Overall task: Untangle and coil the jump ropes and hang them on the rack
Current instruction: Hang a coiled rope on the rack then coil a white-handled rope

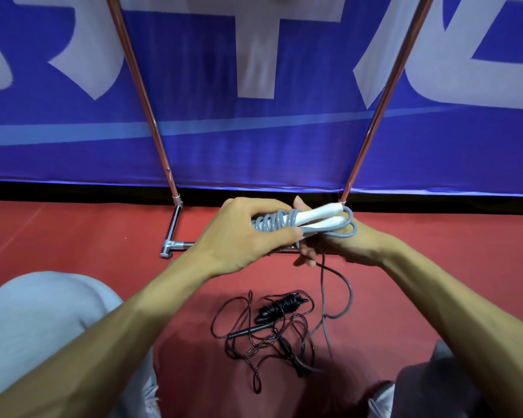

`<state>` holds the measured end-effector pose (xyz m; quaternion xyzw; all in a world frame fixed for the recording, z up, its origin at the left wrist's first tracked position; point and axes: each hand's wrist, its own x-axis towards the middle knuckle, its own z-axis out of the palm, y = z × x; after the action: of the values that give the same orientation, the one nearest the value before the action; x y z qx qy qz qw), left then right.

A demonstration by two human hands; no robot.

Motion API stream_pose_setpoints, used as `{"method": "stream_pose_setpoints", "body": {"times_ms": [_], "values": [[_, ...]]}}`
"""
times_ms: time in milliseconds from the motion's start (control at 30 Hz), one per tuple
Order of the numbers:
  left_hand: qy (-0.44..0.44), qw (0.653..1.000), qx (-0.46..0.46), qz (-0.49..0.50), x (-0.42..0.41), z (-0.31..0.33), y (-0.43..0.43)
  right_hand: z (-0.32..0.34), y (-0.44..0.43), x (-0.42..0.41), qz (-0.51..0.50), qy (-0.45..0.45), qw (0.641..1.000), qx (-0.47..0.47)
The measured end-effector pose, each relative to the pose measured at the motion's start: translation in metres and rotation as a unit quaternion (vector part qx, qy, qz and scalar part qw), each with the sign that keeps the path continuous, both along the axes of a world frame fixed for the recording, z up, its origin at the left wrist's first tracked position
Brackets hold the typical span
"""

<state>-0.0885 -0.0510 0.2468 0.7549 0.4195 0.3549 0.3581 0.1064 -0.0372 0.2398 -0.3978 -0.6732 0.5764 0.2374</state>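
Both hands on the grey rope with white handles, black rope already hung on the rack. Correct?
Not quite. The head view shows the black rope lying tangled on the red floor, not hung on the rack. The rest holds: left hand and right hand both grip the grey rope with white handles.

Head-worn view; steeply downward, close over floor [73,236]

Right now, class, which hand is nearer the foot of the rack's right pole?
Right. The right hand is just below the pole in the picture, under the rope; the left hand grips the rope's coils further left.
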Motion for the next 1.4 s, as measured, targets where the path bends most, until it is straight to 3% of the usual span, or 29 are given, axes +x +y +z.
{"method": "stream_pose_setpoints", "body": {"times_ms": [133, 267, 400, 467, 567, 700, 833, 1067, 1167, 1300, 1400], "values": [[-0.028, 0.998, -0.011, 0.060, 0.001, 0.000, 0.004, -0.005, 0.002, -0.008, -0.035, -0.024, 0.997, -0.059], [-0.046, 0.998, -0.019, 0.047, -0.004, 0.004, 0.006, -0.004, 0.003, -0.009, -0.039, -0.069, 0.995, -0.067], [0.010, 0.992, 0.020, 0.126, -0.006, 0.000, 0.013, -0.004, 0.000, -0.008, -0.017, -0.115, 0.992, -0.057], [0.079, 0.979, 0.046, 0.183, -0.008, -0.003, 0.018, -0.007, -0.001, -0.010, 0.002, -0.194, 0.981, -0.015], [0.216, 0.951, 0.071, 0.210, -0.012, -0.006, 0.020, -0.008, -0.003, -0.011, 0.052, -0.390, 0.901, 0.180], [0.325, 0.926, 0.100, 0.162, -0.013, -0.013, 0.020, 0.001, -0.009, -0.010, 0.055, -0.475, 0.828, 0.294], [0.371, 0.917, 0.080, 0.124, -0.012, -0.016, 0.019, 0.014, -0.012, -0.006, 0.052, -0.470, 0.782, 0.407], [0.438, 0.892, 0.095, 0.053, -0.004, -0.011, 0.011, 0.020, -0.011, 0.000, 0.029, -0.373, 0.743, 0.555], [0.477, 0.873, 0.105, 0.010, 0.008, -0.007, 0.002, 0.021, -0.007, 0.006, 0.021, -0.358, 0.751, 0.555], [0.444, 0.892, 0.070, -0.042, 0.014, 0.003, 0.000, 0.017, -0.002, 0.010, -0.003, -0.362, 0.767, 0.530], [0.403, 0.911, 0.085, -0.029, 0.007, 0.003, 0.000, 0.013, 0.003, 0.016, -0.017, -0.384, 0.799, 0.463]]}}
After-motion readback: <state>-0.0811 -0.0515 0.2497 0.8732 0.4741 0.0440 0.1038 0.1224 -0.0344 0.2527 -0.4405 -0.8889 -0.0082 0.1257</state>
